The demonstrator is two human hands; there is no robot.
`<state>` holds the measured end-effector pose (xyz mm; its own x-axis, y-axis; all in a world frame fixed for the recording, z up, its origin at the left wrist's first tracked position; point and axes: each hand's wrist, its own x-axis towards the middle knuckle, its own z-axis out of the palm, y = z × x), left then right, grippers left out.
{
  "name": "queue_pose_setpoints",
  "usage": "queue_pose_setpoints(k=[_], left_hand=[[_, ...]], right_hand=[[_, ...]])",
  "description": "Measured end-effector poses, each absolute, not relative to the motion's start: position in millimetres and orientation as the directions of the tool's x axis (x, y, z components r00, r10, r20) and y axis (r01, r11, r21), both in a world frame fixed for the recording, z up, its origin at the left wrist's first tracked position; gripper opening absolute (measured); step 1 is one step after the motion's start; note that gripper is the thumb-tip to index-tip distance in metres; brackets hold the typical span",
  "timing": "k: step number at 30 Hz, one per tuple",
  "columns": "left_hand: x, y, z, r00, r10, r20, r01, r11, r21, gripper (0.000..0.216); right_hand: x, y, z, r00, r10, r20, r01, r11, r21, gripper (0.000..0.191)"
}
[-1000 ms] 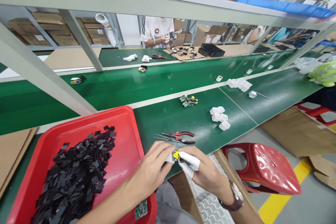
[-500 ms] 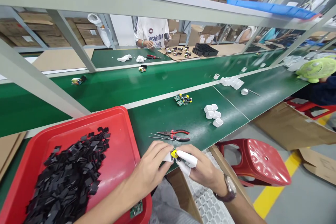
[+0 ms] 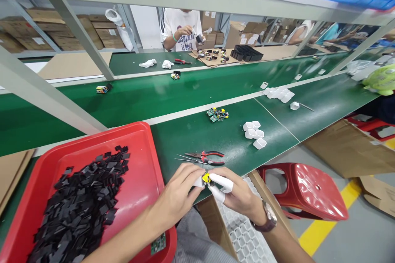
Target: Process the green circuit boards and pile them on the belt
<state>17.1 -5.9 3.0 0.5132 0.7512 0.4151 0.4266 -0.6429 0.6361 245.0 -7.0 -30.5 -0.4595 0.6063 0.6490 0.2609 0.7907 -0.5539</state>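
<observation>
My left hand is closed around a small white plastic cup, mostly covered by its fingers. Pinched in my right hand is a small electronic part with a yellow top, right at the cup's mouth; how far it sits inside I cannot tell. White finger covers are on the right fingertips. Just beyond the hands lie red-handled pliers and thin tweezers. Several circuit boards with yellow parts and a cluster of white cups rest farther off on the green bench.
A red tray full of black pieces stands at the left. Below the bench, a box holds many white cups, beside a red stool. Beyond the green belt, another person works.
The camera view has shifted slightly. Both hands keep nearly the same hold, with the yellow part still at the cup. Across the belt, the other person's hand has risen.
</observation>
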Motion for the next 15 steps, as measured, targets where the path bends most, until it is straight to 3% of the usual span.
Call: queue_pose_setpoints(k=[5, 15], left_hand=[[16, -7, 7, 0.528, 0.740, 0.418, 0.458, -0.662, 0.593, 0.039], [16, -9, 5, 0.447, 0.783, 0.432, 0.480, -0.618, 0.623, 0.038]], right_hand=[[246, -7, -32, -0.471, 0.613, 0.634, 0.275, 0.785, -0.555, 0.072], [244, -10, -21, -0.428, 0.631, 0.647, 0.302, 0.775, -0.555, 0.064]])
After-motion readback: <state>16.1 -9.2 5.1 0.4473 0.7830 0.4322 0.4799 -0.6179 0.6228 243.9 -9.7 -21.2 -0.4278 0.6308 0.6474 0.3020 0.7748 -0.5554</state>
